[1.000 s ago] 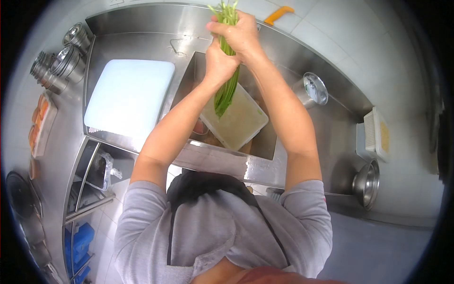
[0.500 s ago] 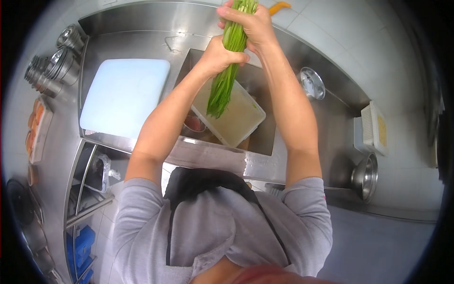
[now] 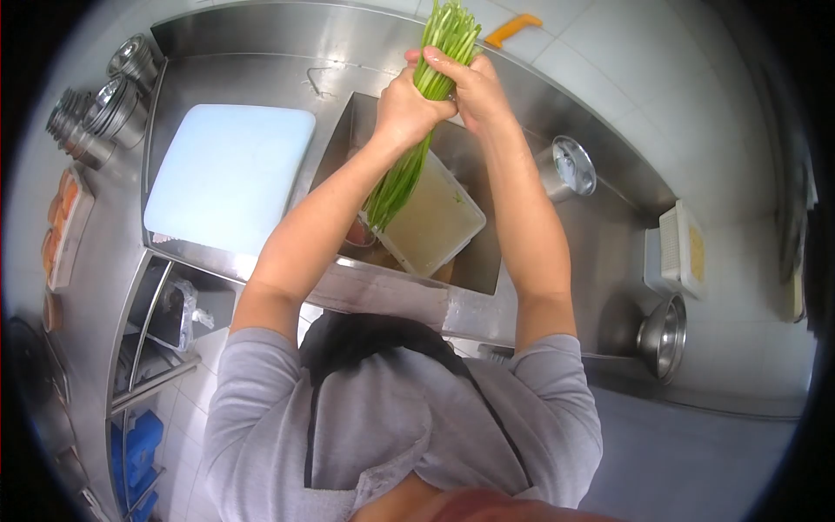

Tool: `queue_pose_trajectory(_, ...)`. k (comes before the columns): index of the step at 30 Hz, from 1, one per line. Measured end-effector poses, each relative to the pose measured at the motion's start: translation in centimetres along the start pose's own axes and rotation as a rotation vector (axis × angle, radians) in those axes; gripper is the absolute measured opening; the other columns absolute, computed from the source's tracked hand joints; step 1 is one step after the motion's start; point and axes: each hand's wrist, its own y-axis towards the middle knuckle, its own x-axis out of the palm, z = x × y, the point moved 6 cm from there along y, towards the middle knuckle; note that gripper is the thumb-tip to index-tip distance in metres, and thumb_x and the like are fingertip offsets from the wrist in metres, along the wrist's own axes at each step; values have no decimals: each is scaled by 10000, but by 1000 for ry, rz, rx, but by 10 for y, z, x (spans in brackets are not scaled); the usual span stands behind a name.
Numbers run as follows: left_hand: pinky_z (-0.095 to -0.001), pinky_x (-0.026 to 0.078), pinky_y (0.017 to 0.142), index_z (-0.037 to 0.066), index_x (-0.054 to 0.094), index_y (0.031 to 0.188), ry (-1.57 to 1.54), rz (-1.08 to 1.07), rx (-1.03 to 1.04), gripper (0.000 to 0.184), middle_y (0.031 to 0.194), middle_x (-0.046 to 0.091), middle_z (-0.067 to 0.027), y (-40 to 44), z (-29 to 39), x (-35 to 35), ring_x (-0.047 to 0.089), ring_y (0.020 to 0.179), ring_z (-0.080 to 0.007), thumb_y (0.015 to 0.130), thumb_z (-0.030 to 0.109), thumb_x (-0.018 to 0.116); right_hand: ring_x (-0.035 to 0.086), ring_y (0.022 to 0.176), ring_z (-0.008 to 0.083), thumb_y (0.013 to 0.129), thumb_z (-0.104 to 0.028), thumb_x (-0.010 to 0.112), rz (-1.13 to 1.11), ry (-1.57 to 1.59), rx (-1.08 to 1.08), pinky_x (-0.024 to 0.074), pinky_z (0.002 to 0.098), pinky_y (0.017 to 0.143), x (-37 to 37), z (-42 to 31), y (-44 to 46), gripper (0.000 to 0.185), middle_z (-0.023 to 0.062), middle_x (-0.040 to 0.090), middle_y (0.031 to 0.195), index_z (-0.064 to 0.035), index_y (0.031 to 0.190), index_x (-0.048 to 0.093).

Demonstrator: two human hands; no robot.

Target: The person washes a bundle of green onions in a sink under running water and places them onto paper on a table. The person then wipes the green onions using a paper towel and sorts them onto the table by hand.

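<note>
Both my hands are wrapped round a bunch of long green vegetable stalks, held over the sink. My left hand grips it around the middle. My right hand closes on it a little higher, with the thumb laid across the stalks. Pale, thick ends stick out at the top, while thin dark-green tips hang lower left. Under them a white plastic tub of cloudy water sits tilted in the steel sink. A metal bowl with something reddish inside is partly hidden behind the stalks and tub.
A pale blue cutting board lies on the steel counter to the left. On the right are a steel container, a white basket and a steel bowl. An orange handle shows behind the back edge. Stacked steel pots stand at far left.
The stalks' lower tips have swung left and slightly down, showing more of the tub. My hands have moved slightly closer together, still gripping the bunch. The view has shifted a little.
</note>
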Motion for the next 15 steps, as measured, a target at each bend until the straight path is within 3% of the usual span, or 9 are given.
queue_pose_trajectory(2, -309, 502, 652, 1, 623, 928, 61, 31, 21, 367, 778, 666, -63, 0, 0, 1, 627, 696, -149, 645, 176, 777, 647, 1025, 235, 857, -199, 754, -50, 7, -33, 536, 377, 895, 0, 2, 2, 444, 180, 686, 1069, 29, 1193, 577)
queue_pose_trajectory(5, -314, 503, 667, 3, 622, 926, 54, -28, 11, 370, 778, 671, -74, -3, 13, 3, 633, 715, -153, 644, 180, 781, 665, 1001, 265, 872, -194, 736, 29, 67, -124, 547, 397, 872, -2, -1, 6, 397, 189, 694, 1044, 9, 1171, 572)
queue_pose_trajectory(8, -312, 499, 675, 7, 614, 969, 34, -102, 39, 404, 790, 653, -54, 2, 10, 7, 622, 730, -148, 642, 174, 783, 680, 975, 297, 853, -188, 748, 12, 223, -85, 557, 405, 845, -7, -1, 13, 340, 168, 697, 948, -4, 1087, 583)
queue_pose_trajectory(11, -302, 495, 679, 5, 596, 1033, -201, -308, 156, 470, 827, 626, -43, -2, 20, 10, 606, 746, -145, 643, 167, 804, 687, 880, 288, 830, -173, 756, 75, 350, -10, 570, 390, 773, -12, 4, 12, 295, 131, 672, 841, -9, 1008, 589)
queue_pose_trajectory(15, -274, 494, 676, 0, 580, 1084, -423, -440, 92, 518, 866, 605, -47, -3, 12, 10, 594, 753, -138, 651, 146, 824, 661, 764, 255, 824, -161, 749, 131, 356, 41, 565, 379, 687, -23, 11, 15, 250, 101, 632, 777, -13, 960, 600)
